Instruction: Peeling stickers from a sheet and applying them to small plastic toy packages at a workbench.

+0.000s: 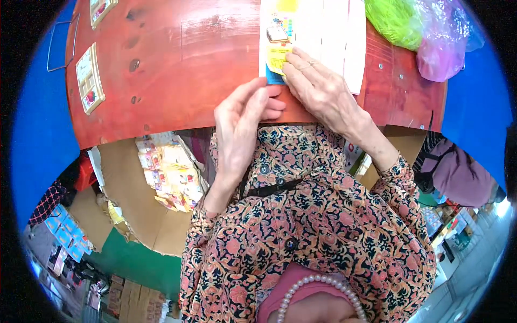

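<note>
On the red table lies a stack of white printed sheets [328, 32], with coloured pictures along its left side and a blue patch at its lower left corner. A small yellow printed card [277, 58] sits tilted over that corner. My right hand [326, 89] has its fingers together on the card's right edge; its thumb is hidden underneath. My left hand [239, 121] is at the table's near edge, just left of the sheets. Its fingers are loosely bent and apart from the thumb, and nothing shows in them.
Small cream trays with pictures, one of them a compartmented tray [90, 79], lie at the table's left. Green and clear plastic bags [441, 40] rest at the far right. Below the near edge, an open cardboard box [124, 188] holds several printed cards [172, 172].
</note>
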A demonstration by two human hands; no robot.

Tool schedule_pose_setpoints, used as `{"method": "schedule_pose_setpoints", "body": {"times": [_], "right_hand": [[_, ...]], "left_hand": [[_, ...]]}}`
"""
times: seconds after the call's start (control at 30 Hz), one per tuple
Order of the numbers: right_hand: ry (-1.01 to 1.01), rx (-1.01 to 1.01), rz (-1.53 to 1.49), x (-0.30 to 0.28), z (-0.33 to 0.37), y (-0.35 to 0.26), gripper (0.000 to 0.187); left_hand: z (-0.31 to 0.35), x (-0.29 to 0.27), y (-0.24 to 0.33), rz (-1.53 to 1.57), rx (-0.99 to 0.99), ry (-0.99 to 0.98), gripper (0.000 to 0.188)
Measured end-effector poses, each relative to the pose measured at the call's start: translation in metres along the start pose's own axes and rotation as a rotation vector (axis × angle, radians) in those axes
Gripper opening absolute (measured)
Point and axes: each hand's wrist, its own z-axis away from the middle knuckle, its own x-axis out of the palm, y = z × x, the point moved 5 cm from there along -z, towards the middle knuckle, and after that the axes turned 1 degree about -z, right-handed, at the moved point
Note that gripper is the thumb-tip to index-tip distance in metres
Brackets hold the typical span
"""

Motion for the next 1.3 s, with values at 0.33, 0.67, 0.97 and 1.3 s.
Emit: {"method": "schedule_pose_setpoints", "body": {"times": [0.33, 0.67, 0.97, 1.3], "right_hand": [[0.185, 0.148, -0.361, -0.004, -0.004, 0.009, 0.024], [0.211, 0.345, -0.562, 0.000, -0.006, 0.021, 0.020], [0.190, 0.343, -0.613, -0.002, -0.011, 0.019, 0.015], [0.120, 0.347, -0.566, -0.005, -0.016, 0.019, 0.013]], "left_hand": [[-0.030, 0.009, -0.006, 0.127, 0.003, -0.086, 0.028], [-0.036, 0.007, -0.009, 0.212, 0.006, -0.140, 0.026], [-0.036, 0.005, -0.009, 0.172, 0.047, -0.165, 0.026], [-0.036, 0.006, -0.009, 0.181, 0.072, -0.149, 0.026]]}}
